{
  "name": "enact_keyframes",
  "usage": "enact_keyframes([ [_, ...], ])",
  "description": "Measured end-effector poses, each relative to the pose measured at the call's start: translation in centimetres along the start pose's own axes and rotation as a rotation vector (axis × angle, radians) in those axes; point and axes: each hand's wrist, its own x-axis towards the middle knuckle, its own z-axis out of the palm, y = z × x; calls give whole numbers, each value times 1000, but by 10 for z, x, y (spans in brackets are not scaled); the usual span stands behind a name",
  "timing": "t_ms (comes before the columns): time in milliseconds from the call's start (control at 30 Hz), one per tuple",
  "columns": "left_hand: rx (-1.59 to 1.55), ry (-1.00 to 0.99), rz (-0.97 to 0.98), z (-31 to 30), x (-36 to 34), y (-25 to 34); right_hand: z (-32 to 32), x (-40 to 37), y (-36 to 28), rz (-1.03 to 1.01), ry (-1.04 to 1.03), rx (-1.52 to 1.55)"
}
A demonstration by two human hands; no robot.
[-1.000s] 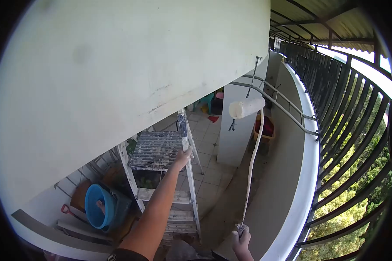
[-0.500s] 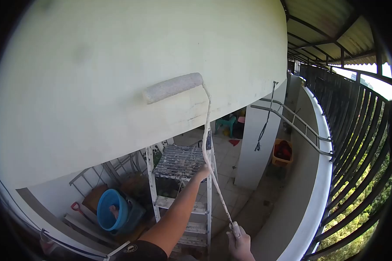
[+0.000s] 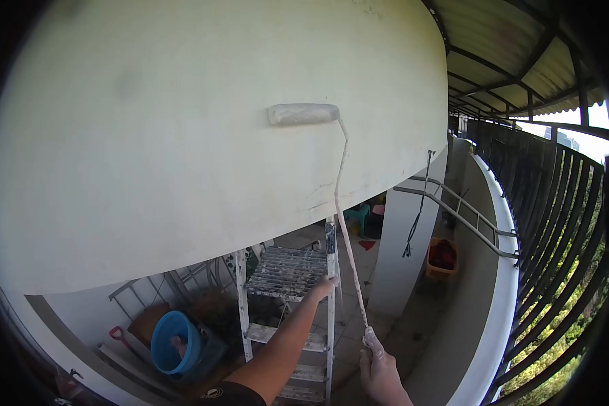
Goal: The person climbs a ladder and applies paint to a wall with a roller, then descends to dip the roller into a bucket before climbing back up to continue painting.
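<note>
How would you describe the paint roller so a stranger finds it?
Start at the cream wall filling the upper picture. Against it lies the paint roller, on a long pole rising from the right hand. It alone is a pale horizontal cylinder.

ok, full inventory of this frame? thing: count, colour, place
wall: 1, cream, fills upper left
paint roller: 1, whitish, head on the wall, long pole running down
stepladder: 1, metal, paint-spattered, bottom centre
bucket: 1, blue, on the floor left of the stepladder
shovel: 1, red handle, left of the bucket
pillar: 1, white, right of the stepladder
crate: 1, yellow with red contents, beside the pillar
chair: 1, green, far behind the stepladder
railing: 1, dark bars, right edge
roof: 1, corrugated metal, top right
trees: several, green, beyond the railing
left hand: on the stepladder's top
right hand: gripping the pole's lower end
</note>
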Motion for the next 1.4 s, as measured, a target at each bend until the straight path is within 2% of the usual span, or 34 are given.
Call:
enact_keyframes([
  [33,38,9,8,-2,-16,23,2,8,7,-85,16,-68],
  [67,8,10,5,-1,-15,22,1,16,10,-171,32,-135],
  [200,6,45,-14,4,12,-12,-36,60,-33,-10,-7,-92],
  [233,33,61,-21,4,13,-11,-38,75,-35,-158,92,-117],
  [333,-15,51,-9,5,5,-2,-61,109,-66,-199,125,-155],
  [400,-37,63,9,6,0,2,-77,129,-92,-46,81,-224],
  [467,-56,72,25,7,2,1,-89,151,-107,-18,99,-294],
  [567,-68,79,23,9,8,-6,-109,185,-138,-94,156,-334],
  [667,-53,90,-10,9,1,5,-135,210,-172,-113,95,-323],
  [767,-23,116,-2,9,2,4,-149,226,-195,-54,118,-344],
  [867,-7,127,-6,8,2,5,-153,229,-194,-9,107,-351],
  [967,-27,102,-15,12,6,-2,-130,217,-131,-177,135,-396],
  [1033,24,86,-25,9,8,0,-109,189,-104,-70,78,-331],
  [1100,-38,87,-32,8,-5,16,-78,165,-66,-82,83,-376],
  [1200,-83,113,-4,12,-6,16,-56,154,-68,23,14,-317],
  [1367,-113,92,-7,11,-8,23,-82,213,-95,-183,70,-289],
  [1400,-97,91,13,10,-12,24,-90,224,-109,-153,61,-289],
])
